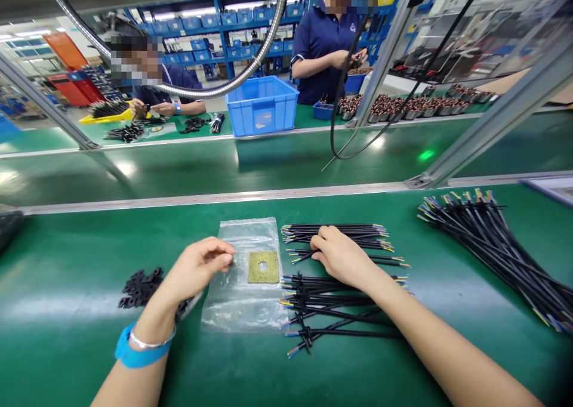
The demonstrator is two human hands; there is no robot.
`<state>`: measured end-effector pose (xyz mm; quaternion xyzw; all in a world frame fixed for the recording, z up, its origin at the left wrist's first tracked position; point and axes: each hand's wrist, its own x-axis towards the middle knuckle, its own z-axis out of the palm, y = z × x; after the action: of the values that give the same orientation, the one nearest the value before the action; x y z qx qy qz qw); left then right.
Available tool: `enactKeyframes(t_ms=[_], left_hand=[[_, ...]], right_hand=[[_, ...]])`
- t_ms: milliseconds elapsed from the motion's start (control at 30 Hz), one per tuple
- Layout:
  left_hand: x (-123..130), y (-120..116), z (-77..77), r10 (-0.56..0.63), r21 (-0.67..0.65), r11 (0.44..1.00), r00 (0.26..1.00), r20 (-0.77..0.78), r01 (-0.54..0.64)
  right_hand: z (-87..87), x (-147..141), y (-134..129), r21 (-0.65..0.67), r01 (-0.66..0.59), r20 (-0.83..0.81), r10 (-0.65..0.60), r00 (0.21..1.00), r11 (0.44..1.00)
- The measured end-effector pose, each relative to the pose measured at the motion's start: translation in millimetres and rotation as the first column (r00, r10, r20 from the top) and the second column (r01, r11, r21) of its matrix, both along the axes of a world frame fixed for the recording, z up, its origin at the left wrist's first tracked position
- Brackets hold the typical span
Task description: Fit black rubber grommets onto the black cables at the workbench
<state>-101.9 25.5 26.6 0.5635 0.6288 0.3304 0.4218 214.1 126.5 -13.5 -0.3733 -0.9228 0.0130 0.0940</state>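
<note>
Two short black cables (387,259) lie crosswise under the right hand (342,258), coloured wire ends showing at both sides. Fingers and thumb bent down onto them; whether they pinch or only rest is hidden by the hand.

Just above: a neat row of like cables (353,233). Below: a looser group (340,302), black pieces around some near their left ends, the lowest cables crossing. Risk, my reading: a sideways drag could catch a neighbouring wire end and pull the row askew; lifting from the crossed group could bring up two at once.

Left hand (197,267) over the left edge of a clear bag (244,311), fingers loosely curled, thumb apart, nothing seen in it. On the bag, a yellow square pad (255,271) with a hole. Loose plastic might slide if the wrist brushes it, carrying the pad along.

Farther left, small black parts (142,284), partly behind the forearm; a knock could scatter them. Far right, longer cables (496,246) fanned on the green bench (224,371).
</note>
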Motion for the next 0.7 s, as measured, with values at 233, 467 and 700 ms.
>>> enactKeyframes(t_ms=[233,467,700], left_hand=[[53,4,-24.7,0.062,-0.165,0.986,0.824,0.563,0.038],[64,4,-39.0,-0.008,0.266,0.962,0.985,-0.174,0.055],[88,3,-34.2,-0.060,0.308,0.785,0.561,-0.826,0.538]], right_hand=[[0.6,4,4,0.122,-0.035,-0.106,0.049,0.993,0.992],[20.5,9,-20,0.226,-0.178,-0.387,0.256,0.886,0.958],[27.0,12,-37,0.152,-0.164,-0.463,0.217,0.859,0.975]])
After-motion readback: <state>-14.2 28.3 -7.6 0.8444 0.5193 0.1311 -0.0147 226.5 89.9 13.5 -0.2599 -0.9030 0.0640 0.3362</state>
